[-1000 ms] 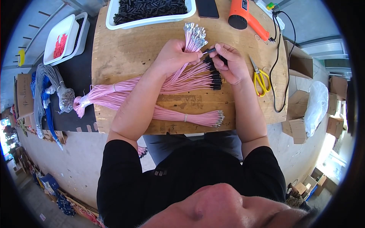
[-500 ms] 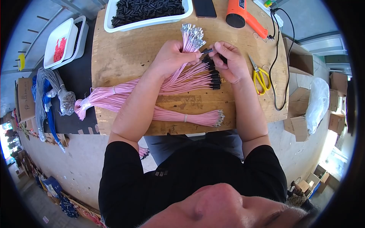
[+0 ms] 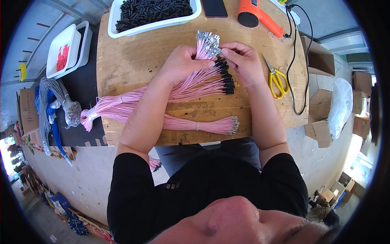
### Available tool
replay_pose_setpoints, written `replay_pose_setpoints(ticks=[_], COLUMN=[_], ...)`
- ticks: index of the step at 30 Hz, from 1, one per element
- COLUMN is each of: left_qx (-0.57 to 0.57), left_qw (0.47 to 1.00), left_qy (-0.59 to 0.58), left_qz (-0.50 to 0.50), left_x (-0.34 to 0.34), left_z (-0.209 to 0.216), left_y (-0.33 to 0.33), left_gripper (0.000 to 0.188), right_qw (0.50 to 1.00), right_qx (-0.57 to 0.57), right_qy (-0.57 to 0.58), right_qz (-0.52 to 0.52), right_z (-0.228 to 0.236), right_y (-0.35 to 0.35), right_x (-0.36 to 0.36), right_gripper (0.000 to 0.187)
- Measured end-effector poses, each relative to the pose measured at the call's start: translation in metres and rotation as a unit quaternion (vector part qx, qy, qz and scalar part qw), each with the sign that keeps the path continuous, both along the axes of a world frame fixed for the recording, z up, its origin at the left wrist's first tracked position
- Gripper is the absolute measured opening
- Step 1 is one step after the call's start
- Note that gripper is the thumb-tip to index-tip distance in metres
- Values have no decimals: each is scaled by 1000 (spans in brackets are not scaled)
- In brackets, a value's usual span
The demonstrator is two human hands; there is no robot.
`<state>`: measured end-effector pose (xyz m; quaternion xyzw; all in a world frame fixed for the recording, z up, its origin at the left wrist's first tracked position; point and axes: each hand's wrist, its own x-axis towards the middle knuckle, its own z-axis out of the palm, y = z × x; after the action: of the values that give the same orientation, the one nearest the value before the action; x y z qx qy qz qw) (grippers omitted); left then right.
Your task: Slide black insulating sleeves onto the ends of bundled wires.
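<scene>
My left hand (image 3: 181, 64) is closed around a bundle of thin pink wires. Their bare silver terminals (image 3: 208, 44) fan out above its fingers. At the right edge of those terminals, the thumb and fingers of my right hand (image 3: 244, 62) are pinched together; what they grip, if anything, is too small to make out. Below the hands, many pink wires (image 3: 191, 90) of the same bundle end in black sleeves (image 3: 228, 84). A second tied bundle of pink wires (image 3: 183, 123), with bare metal ends, lies nearer the table's front edge.
A white tray of black sleeves (image 3: 154, 14) stands at the back, beside a phone (image 3: 215, 8) and an orange heat gun (image 3: 260, 18) with a black cord. Yellow-handled scissors (image 3: 277, 81) lie right of my right hand. At left are stacked white trays (image 3: 65, 49) and grey-blue cables (image 3: 55, 101).
The black sleeve between my fingertips no longer shows there. My right hand has shifted slightly up to the silver terminals. My left hand still holds the bundle.
</scene>
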<state>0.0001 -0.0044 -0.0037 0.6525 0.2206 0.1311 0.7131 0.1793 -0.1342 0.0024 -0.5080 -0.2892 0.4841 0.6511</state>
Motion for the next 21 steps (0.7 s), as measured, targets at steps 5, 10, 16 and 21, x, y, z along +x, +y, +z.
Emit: replay_pose_setpoints(ticks=[5,10,16,21], left_qx=[-59,-69,-61,-60], left_qw=[997,996,996,995], left_qy=[-11,1,-13,-4], left_qz=[49,62,62,76], left_x=[2,1,1,2], left_z=[4,1,3,3], left_y=[-2,0,-1,-1], left_gripper=[22,19,17,16], right_qw=[1000,1000,990,927], right_qx=[6,10,8,26], right_qy=[-13,-22,137,356], right_qz=[0,12,17,-113], right_z=[-1,5,2,-2], right_y=[-2,-2,-2,1], right_x=[0,-5,7,21], right_gripper=[12,11,16,22])
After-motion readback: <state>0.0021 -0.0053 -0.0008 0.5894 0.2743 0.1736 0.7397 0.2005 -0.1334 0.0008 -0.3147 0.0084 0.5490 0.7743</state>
